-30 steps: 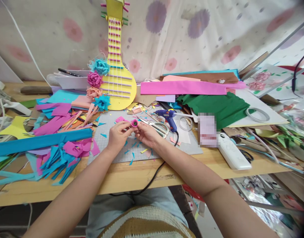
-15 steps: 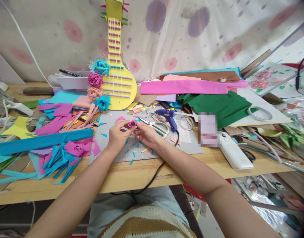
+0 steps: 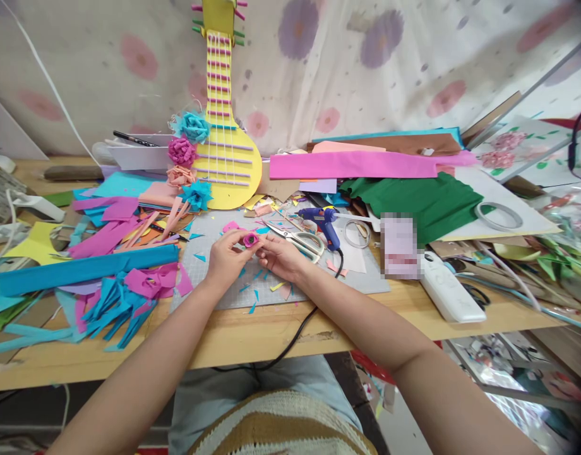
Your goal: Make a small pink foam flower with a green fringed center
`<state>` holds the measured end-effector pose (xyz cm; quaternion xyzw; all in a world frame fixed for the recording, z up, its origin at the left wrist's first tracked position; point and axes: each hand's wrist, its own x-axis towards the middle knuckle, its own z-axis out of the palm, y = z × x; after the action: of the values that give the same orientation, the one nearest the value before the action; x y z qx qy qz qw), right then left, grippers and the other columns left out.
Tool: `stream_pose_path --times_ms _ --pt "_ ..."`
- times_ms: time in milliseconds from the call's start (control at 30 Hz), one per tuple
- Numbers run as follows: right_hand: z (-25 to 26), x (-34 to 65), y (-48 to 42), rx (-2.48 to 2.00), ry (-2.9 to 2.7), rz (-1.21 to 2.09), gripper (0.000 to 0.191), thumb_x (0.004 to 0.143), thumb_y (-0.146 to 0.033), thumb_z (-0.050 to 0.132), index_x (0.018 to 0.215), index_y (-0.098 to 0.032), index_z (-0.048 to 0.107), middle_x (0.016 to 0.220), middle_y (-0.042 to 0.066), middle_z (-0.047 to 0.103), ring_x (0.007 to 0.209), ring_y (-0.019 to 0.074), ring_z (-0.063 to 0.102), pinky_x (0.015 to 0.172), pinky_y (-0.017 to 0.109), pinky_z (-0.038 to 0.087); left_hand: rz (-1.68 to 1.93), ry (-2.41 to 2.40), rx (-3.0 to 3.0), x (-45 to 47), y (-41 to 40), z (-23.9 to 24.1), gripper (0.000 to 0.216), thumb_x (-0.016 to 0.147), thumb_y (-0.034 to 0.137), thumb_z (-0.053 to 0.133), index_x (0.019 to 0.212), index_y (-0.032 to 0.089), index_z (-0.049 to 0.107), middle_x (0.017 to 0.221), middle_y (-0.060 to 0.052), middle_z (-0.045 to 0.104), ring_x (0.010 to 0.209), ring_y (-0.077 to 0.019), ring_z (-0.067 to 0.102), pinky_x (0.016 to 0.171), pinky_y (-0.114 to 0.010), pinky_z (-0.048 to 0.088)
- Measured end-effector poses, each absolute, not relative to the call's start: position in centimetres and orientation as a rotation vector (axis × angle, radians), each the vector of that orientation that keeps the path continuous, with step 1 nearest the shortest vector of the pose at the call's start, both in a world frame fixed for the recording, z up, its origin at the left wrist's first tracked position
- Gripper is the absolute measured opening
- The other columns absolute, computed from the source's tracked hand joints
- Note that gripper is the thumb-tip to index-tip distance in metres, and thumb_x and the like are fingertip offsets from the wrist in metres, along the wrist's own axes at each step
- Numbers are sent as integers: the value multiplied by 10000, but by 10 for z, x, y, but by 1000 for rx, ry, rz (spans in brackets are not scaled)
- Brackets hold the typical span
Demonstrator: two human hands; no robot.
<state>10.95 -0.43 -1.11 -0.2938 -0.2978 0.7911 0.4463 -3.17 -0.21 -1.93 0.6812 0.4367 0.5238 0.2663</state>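
Between my hands is a small magenta paper flower (image 3: 251, 239) with a dark centre, held above the grey cutting mat (image 3: 196, 284). My left hand (image 3: 228, 258) pinches it from the left, fingers closed. My right hand (image 3: 280, 256) grips its other side with bent fingers; the fingertips are partly hidden behind the flower. Scissors (image 3: 302, 241) with pale handles lie just beyond my right hand. A blue glue gun (image 3: 324, 224) rests behind them, its black cord running toward the table's front edge. Small blue and pink paper scraps surround my hands.
A yellow paper lute (image 3: 231, 158) with crepe flowers (image 3: 181, 151) leans at the back. Crepe strips (image 3: 89, 268) pile up on the left. Green crepe (image 3: 413, 199), a tape roll (image 3: 499, 216) and a white power strip (image 3: 451, 287) lie on the right.
The flower has shifted slightly left and turned a little in my fingers. Both hands keep their hold on it; the rest stays in place.
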Motion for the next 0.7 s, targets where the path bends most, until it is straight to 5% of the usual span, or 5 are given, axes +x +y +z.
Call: stream_pose_path --times_ms 367,567,700 --pt "-8 113 -6 -744 -732 2002 143 698 -203 695 726 -154 563 600 -49 525 518 39 477 457 139 387 1335 1233 1990 -34 -6 -9 189 713 321 653 861 206 676 856 -38 650 741 -133 587 521 -197 456" --pt "-8 113 -5 -776 -729 1995 132 697 -181 695 732 -146 572 578 -51 534 503 32 475 463 133 393 1287 1306 1865 -32 -6 -13 377 656 360 690 983 189 616 886 -46 638 743 -147 592 483 -193 435" --pt "-10 114 -4 -770 -760 1956 201 672 -220 717 804 -157 580 637 -46 569 532 43 517 465 145 413 1330 1267 1922 -33 -5 -13 187 715 321 631 845 187 624 826 -29 612 719 -129 562 493 -186 442"
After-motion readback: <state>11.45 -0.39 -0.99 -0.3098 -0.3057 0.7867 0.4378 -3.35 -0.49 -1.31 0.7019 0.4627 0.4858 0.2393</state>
